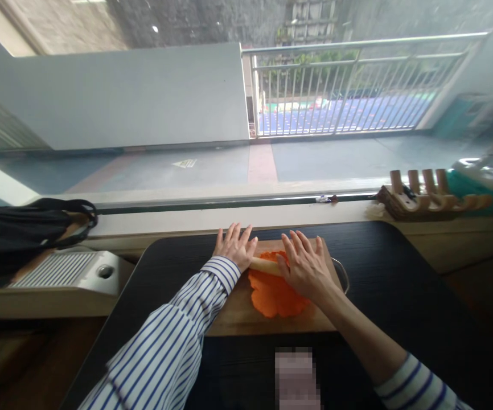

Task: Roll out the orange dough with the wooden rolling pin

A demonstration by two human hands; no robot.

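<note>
A sheet of orange dough (277,297) with a ragged edge lies flat on a wooden board (230,320). Across its upper part rests a pale wooden rolling pin (266,266). My left hand (234,247) lies over the pin's left end, fingers stretched forward and spread. My right hand (304,266) covers the right part of the pin, its fingers also extended and apart. Both palms press on the pin from above, and its ends are hidden under them. A curved metal handle (342,273) shows at the board's right edge.
The board sits on a black table (383,285) by a window sill (178,224). A wooden rack with pegs (426,199) stands on the sill at right. At left are a black bag (20,228) and a white slatted box (65,273). A blurred pinkish patch (296,378) is at the front.
</note>
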